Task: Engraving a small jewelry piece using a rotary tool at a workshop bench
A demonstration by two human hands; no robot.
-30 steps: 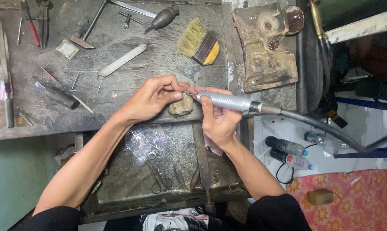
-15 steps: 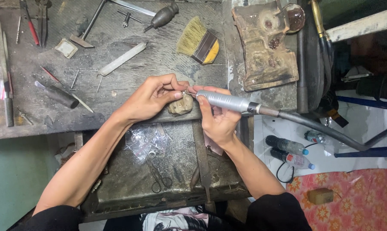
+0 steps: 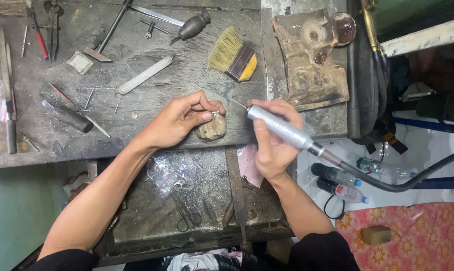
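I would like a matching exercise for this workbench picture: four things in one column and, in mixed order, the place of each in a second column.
Things:
1. silver rotary handpiece
2. bristle brush
3. scissors
4. plastic bottles

Places:
A. in the lower tray under the bench edge
B. on the white floor to the right
C. in the right hand
D. on the bench top, above the hands

Pairs: 1-C, 2-D, 3-A, 4-B

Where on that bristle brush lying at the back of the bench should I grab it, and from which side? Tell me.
Grip the brush by its dark and yellow block, coming from the right and near side. It lies flat with the bristles fanned out to the upper left, so the block is the only firm part. That side looks free: the left hand and right hand work nearer the bench's front edge.
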